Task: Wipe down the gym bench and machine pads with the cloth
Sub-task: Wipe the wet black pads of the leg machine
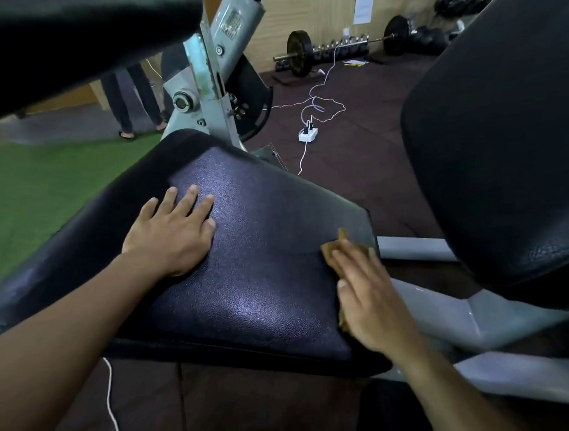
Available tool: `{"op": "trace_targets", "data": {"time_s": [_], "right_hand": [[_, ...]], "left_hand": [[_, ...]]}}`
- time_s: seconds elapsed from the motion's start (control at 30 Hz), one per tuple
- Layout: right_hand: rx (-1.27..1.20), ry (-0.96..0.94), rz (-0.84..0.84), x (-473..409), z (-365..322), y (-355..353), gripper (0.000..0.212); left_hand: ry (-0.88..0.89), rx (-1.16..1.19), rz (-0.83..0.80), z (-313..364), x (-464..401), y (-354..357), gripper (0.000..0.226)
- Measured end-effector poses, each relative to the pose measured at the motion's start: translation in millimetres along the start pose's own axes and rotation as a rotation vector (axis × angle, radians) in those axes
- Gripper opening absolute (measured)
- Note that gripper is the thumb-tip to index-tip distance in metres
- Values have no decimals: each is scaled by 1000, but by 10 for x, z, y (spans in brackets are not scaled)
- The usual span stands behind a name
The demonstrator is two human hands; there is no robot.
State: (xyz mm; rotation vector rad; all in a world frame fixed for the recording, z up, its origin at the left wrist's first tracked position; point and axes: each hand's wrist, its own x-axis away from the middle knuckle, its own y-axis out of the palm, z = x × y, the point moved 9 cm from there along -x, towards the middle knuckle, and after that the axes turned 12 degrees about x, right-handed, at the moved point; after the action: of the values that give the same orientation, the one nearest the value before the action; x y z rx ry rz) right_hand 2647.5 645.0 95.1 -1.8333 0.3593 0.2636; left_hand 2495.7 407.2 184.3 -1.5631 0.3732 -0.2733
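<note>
Both hands lay on the black seat pad [245, 251], the wide textured cushion that filled the middle of the view. On the pad's upper surface toward its far left part, the left hand [174, 232] rested palm down, fingers straight and slightly spread, holding nothing. At the pad's right edge, the right hand [368, 293] pressed flat on the brown cloth [343, 243], fingers extended and close together over it; the cloth showed beyond the fingertips near the pad's far right corner and again as a strip under the palm along the pad's edge. Whether the thumb tucked under the cloth could not be told.

Right of the pad, and well apart from it, stood a second black pad [505, 151], larger and tilted, on a grey frame [448, 305] that ran below and beside the seat pad's right edge. Above the pad's far left, a dark padded roller [66, 38] crossed the top of the view, and a grey metal upright [208, 86] rose just behind the pad's far end. Beyond the pad on the dark floor lay a white power strip [308, 135] with a white cable [322, 86] trailing toward the wall, where a barbell [349, 43] rested. Left of the pad was green turf [35, 190], with a person's legs [129, 98] standing past it.
</note>
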Motion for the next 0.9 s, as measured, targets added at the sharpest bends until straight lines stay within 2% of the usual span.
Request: {"op": "trace_targets", "data": {"time_s": [0.1,0.23,0.33,0.53,0.63,0.7,0.77,0.83,0.9], "right_hand": [[-45,165,15,-454,348,24,55],[-84,338,-106,-1027,536,184,51],[10,207,-96,-1224,155,199,62],[-51,-162,-55,-721,-1115,85,58],[-69,-203,-36,-261,-1094,-16,53],[-3,-147,-50,-206,-774,37,54],[64,49,-81,-379,-290,151,58],[22,239,-131,-607,41,188,62],[-66,290,-162,-777,30,182,60]], "left_hand": [[-2,6,-3,-5,-3,-12,59],[-2,3,2,9,-7,-4,59],[4,9,0,14,-20,0,59],[12,15,16,20,8,-40,58],[21,19,15,24,22,-38,58],[15,16,14,8,23,-29,58],[13,11,14,-4,20,-20,58],[9,15,16,1,14,-25,58],[7,12,15,14,-1,-30,58]]}}
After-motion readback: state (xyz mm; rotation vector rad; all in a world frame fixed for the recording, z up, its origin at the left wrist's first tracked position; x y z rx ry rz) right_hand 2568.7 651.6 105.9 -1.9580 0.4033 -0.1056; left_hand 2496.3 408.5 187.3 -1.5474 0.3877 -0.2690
